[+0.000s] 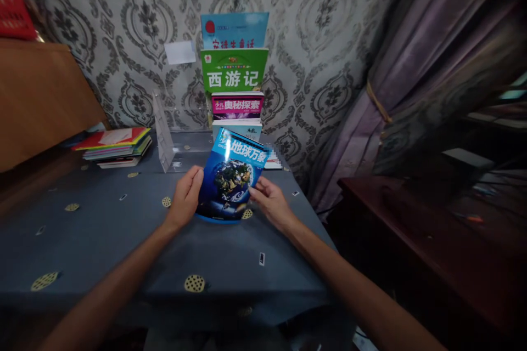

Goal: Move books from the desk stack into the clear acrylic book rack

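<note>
A blue book [230,181] with a globe on its cover is held up over the table, slightly tilted, its front facing me. My left hand [187,194] grips its left edge, and my right hand [272,200] holds the lower right edge between thumb and fingers. Right behind it stands a tiered clear rack [163,134] with books in its right column: a light blue book [236,129], a magenta book [237,106], a green book [234,71] and a blue book [234,30] at the top. The held book covers part of the lowest tier.
On the table's [135,241] left lies a stack of books [117,145], beside a brown wooden panel [45,98]. Patterned wallpaper [321,27] rises behind, with a white card [180,52] in front of it. At right are a purple curtain [395,66] and a dark red table [432,241].
</note>
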{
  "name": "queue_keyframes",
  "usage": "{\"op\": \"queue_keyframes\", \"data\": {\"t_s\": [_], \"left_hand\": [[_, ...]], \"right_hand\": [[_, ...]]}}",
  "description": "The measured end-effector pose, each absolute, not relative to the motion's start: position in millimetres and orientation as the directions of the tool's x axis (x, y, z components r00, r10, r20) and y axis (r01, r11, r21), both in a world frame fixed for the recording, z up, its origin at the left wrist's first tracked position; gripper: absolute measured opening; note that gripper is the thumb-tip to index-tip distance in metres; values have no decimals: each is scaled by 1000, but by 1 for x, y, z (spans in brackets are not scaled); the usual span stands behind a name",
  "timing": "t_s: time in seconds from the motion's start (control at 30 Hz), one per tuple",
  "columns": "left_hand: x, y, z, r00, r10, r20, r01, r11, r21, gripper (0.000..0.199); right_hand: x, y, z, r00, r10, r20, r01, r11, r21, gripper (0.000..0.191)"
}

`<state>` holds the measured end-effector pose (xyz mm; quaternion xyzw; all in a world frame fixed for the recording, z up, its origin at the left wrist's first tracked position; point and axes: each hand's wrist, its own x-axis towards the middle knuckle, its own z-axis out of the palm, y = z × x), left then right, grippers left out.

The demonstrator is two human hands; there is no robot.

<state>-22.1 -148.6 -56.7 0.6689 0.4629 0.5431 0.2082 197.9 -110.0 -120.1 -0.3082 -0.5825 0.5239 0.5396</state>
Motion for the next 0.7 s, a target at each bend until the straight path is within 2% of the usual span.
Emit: {"op": "queue_keyframes", "data": {"t_s": [0.17,0.3,0.5,0.63,0.7], "left_hand": [[-11,-123,-82,-169,872,459,175,-432,885,54],[-11,-103,-91,-205,900,384,49,-383,923,59],[-12,-80,-81,-202,854,479,-31,-494,869,54],[-8,-71,-63,-227,815,533,11,-545,838,50],[-5,-69,-54,-232,808,541,23,-552,834,51]], "right_hand": [[210,-107,-109,-225,888,401,-93,390,-916,32],[216,-107,-101,-264,852,453,8,471,-882,31],[210,-100,-84,-229,817,529,127,563,-816,32],[198,-89,-47,-89,735,673,107,678,-727,32],[189,-83,-33,-56,742,668,80,670,-738,36]]}}
